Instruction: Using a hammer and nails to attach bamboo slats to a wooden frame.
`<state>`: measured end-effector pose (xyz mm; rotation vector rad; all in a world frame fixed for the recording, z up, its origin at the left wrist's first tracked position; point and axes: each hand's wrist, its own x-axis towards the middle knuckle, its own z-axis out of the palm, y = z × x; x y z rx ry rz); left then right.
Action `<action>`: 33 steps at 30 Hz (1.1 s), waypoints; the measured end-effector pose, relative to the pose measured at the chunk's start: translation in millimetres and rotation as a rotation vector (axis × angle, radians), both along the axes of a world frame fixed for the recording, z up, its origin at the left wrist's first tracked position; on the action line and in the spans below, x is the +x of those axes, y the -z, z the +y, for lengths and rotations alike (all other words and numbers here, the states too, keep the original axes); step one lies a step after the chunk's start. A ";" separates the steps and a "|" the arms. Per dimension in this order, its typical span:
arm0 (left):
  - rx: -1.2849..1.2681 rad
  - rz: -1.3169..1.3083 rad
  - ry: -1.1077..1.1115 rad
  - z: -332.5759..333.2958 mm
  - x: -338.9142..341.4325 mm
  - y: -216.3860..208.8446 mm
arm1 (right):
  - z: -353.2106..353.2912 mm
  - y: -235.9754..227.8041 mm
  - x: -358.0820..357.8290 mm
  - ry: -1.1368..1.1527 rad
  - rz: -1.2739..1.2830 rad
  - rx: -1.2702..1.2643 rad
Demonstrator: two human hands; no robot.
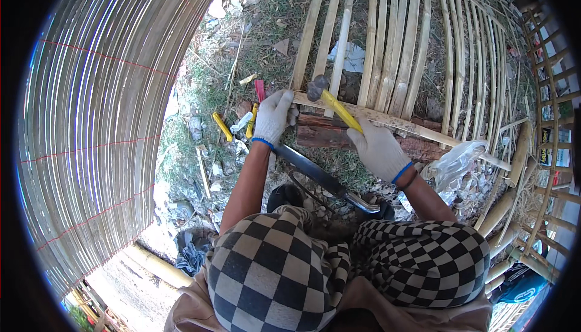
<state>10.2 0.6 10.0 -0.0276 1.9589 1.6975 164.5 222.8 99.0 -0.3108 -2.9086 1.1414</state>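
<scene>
My right hand [379,153], in a white knit glove with a blue cuff, is closed round the yellow handle of a hammer [342,112]. The hammer's grey head [317,87] is over the left end of a bamboo cross strip [387,119]. At that end my left hand [273,117], gloved alike, has its fingers closed on the strip's corner; whether they also pinch a nail is hidden. Upright bamboo slats [390,42] run away from the cross strip in a spaced row. Beneath the strip lies a reddish-brown wooden block [324,134].
A rolled-out bamboo screen [97,120] with red ties stands at left. Yellow-handled tools [222,126] lie by my left hand. A dark curved metal bar [315,172] rests before my knees. Clear plastic [454,164] and bamboo poles [519,153] are at right, beside a bamboo lattice [552,120].
</scene>
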 end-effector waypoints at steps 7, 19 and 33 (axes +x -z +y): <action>0.040 0.037 0.024 -3.2 5.2 4.2 | -3.6 -56.0 4.2 0.080 -0.081 -0.162; -0.003 0.045 0.034 -5.2 7.1 1.0 | -5.5 -35.7 9.2 0.142 -0.131 -0.144; -0.025 -0.059 0.021 -18.6 7.2 -10.2 | -16.1 12.3 98.8 -0.378 -0.700 -0.097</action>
